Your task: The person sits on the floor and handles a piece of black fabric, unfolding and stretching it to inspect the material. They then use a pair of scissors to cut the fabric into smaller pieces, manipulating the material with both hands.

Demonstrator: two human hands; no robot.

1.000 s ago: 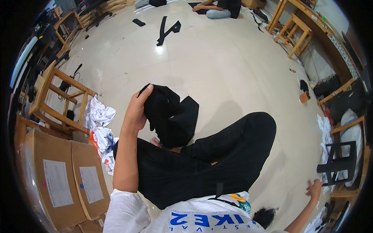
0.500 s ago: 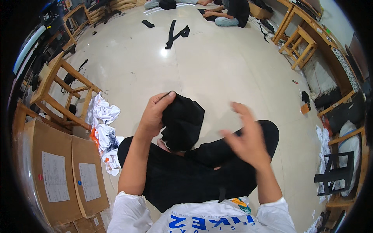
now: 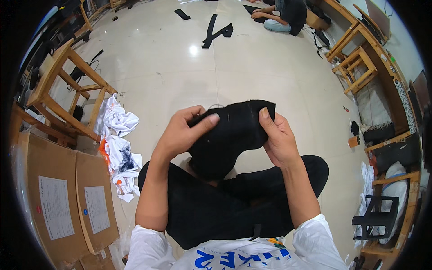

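Observation:
I hold a black fabric piece (image 3: 229,135) stretched between both hands above my crossed, black-clad legs. My left hand (image 3: 186,132) pinches its upper left edge, thumb lying on the front. On the other side, my right hand (image 3: 279,137) grips the upper right part, also thumb on top. The piece has a curved cutout on its lower right edge and hangs down toward my lap. My fingers behind the cloth are partly hidden.
Cardboard boxes (image 3: 56,198), white cloths (image 3: 117,117) and a wooden stool (image 3: 72,90) line my left. Black strips (image 3: 209,31) lie ahead. A person in dark clothing (image 3: 292,15) sits far right. A black plastic stool (image 3: 373,218) and wooden desk (image 3: 382,58) are at right.
My right hand came from the lower right and took hold of the cloth's right side. The piece has been lifted and spread wider between my hands, with its upper edge now nearly horizontal.

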